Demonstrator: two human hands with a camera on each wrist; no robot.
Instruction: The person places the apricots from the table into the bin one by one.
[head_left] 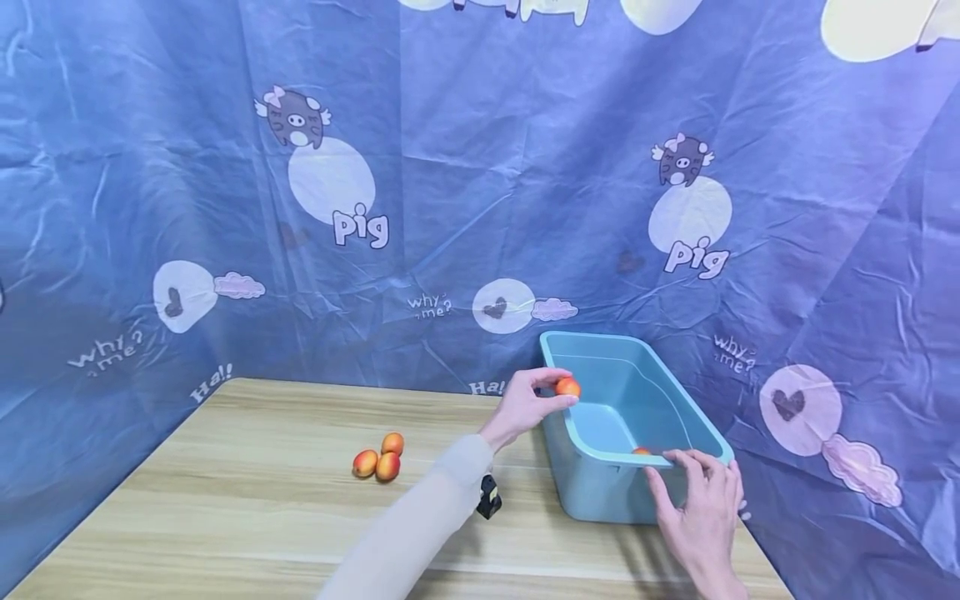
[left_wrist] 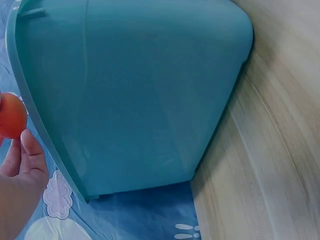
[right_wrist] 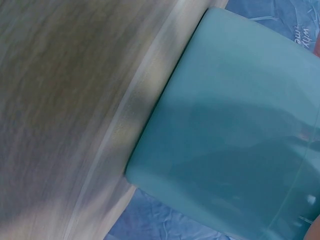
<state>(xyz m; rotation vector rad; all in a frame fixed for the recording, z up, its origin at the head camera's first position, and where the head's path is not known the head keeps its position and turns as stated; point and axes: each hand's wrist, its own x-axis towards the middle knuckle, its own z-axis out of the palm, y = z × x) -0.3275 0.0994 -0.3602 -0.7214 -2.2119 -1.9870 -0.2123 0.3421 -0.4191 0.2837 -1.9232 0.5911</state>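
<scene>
In the head view my left hand [head_left: 525, 404] pinches an apricot [head_left: 568, 387], orange-red and round, between thumb and fingers. It is held at the left rim of a blue plastic tub [head_left: 600, 493]. The left wrist view shows the same apricot [left_wrist: 12, 116] at the fingertips, beside the tub's edge. My right hand [head_left: 701, 508] grips the tub's near rim at the right corner, fingers over the edge and thumb outside. Inside the tub, the top of another orange-red fruit [head_left: 641, 451] peeks above the near rim; the rest is hidden.
Three more apricots [head_left: 387, 467] lie clustered on the wooden table [head_left: 247, 517], left of the tub. A small black device [head_left: 489, 497] shows by the left sleeve. A blue printed cloth [head_left: 465, 208] hangs behind the table and along its sides, close to the tub.
</scene>
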